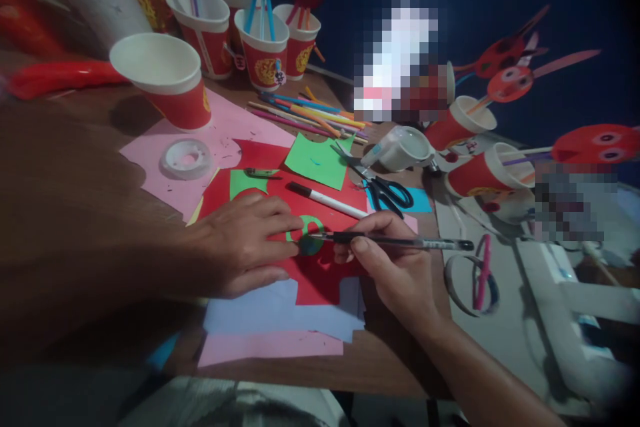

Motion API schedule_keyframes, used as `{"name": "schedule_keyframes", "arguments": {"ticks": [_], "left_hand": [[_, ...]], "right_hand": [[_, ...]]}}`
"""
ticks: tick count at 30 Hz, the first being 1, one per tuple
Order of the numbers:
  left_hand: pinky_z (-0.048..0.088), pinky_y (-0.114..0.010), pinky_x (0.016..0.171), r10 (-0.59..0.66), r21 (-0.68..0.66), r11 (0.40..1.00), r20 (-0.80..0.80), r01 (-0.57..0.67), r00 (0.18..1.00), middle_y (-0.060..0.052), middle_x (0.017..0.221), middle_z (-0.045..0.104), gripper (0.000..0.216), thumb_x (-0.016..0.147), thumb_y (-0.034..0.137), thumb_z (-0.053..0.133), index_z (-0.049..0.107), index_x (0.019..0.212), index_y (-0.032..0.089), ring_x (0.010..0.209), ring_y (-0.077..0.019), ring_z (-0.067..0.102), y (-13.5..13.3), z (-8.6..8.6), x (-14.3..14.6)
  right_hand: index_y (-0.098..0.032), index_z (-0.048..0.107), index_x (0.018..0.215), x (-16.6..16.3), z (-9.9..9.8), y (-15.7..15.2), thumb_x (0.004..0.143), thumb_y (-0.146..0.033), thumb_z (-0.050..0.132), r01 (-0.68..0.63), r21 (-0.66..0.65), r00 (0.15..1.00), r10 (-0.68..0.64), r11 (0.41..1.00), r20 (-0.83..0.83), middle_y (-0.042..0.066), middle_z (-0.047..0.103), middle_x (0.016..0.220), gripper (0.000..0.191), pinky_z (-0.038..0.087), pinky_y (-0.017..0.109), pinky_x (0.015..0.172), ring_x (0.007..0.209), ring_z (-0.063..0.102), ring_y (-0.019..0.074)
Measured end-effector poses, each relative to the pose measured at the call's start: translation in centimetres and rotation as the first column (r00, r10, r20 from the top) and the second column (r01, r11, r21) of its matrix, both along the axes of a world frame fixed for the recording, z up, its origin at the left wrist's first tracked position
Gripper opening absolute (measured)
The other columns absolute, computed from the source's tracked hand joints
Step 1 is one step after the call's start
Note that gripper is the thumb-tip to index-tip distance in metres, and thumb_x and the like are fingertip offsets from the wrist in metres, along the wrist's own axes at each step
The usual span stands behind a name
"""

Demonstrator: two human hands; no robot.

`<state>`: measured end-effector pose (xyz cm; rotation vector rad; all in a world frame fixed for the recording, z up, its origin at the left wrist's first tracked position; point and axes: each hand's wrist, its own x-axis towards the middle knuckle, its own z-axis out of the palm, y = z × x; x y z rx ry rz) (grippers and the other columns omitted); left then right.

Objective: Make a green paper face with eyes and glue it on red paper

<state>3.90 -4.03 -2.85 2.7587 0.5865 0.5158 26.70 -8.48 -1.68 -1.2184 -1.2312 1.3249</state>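
In the head view, the left hand [250,237] lies palm down on the red paper [320,283], its fingers stretched and slightly parted, grasping nothing, with the fingertips resting at the left edge of a small green cutout [313,245]. The cutout lies on the red paper, between the two hands. The right hand [400,267] is closed in a writing grip around a black pen [415,241], thumb and fingers pinching it near its point; the tip points left and stands over the cutout, though I cannot tell whether it touches. Just beyond the hands, a white marker [333,201] with a black cap lies slanting across the red paper, and farther off sits a green sheet [315,163]. Scissors [376,188] with black handles lie to the right of that sheet, their blades reaching its right edge. On the near side, pale blue sheets [250,315] and a pink sheet [270,350] stick out from under the red paper on the wooden table [395,367]. At far left, a tape roll [173,163] rests on pink paper [145,147] near an upright red-and-white cup [175,97]; coloured sticks [310,113] lie in a loose pile at the far side.
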Motion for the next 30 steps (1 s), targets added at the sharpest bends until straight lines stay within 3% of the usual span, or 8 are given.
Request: {"name": "schedule_keyframes", "arguments": {"ticks": [9,15,21,30], "left_hand": [[0.038,-0.045,0.08,0.021,0.025,0.999,0.03,-0.022,0.999,-0.011,0.116,0.06,0.019,0.085,0.026,0.048,0.065,0.094,0.021,0.1,-0.0282,0.051,-0.1,-0.36,0.03],[0.039,-0.045,0.08,0.019,0.017,1.0,0.043,-0.02,0.999,-0.009,0.117,0.06,0.02,0.085,0.028,0.048,0.066,0.092,0.022,0.1,-0.0277,0.051,-0.01,-0.63,0.0],[0.039,-0.046,0.084,0.022,0.006,1.0,0.027,-0.023,0.999,-0.009,0.117,0.06,0.019,0.084,0.029,0.05,0.067,0.09,0.023,0.103,-0.0281,0.051,0.02,-0.67,-0.14],[0.039,-0.047,0.085,0.028,-0.022,0.999,0.011,-0.028,1.0,-0.007,0.125,0.056,0.019,0.083,0.029,0.052,0.066,0.096,0.025,0.103,-0.028,0.05,-0.05,-0.58,-0.14]], "right_hand": [[-0.025,0.054,0.083,-0.14,-0.22,-0.44,0.085,-0.026,0.059,-0.005,-0.015,0.994,0.007,1.0,0.107,-0.001,0.068,0.069,0.005,0.053,0.025,0.055,0.062,0.067,0.0153],[-0.026,0.057,0.093,-0.06,-0.29,-0.56,0.086,-0.028,0.057,-0.049,-0.025,0.983,0.053,0.998,0.177,0.001,0.068,0.083,0.007,0.054,0.028,0.062,0.072,0.067,0.0161],[-0.027,0.058,0.097,0.02,-0.58,-0.86,0.082,-0.025,0.063,0.008,0.002,0.96,-0.008,1.0,0.279,0.001,0.071,0.09,0.016,0.055,0.027,0.065,0.078,0.068,0.0156],[-0.022,0.059,0.08,-0.24,-0.09,-0.82,0.077,-0.027,0.066,0.0,-0.019,0.923,0.007,1.0,0.385,0.001,0.069,0.067,0.01,0.05,0.024,0.048,0.056,0.065,0.015]]}}
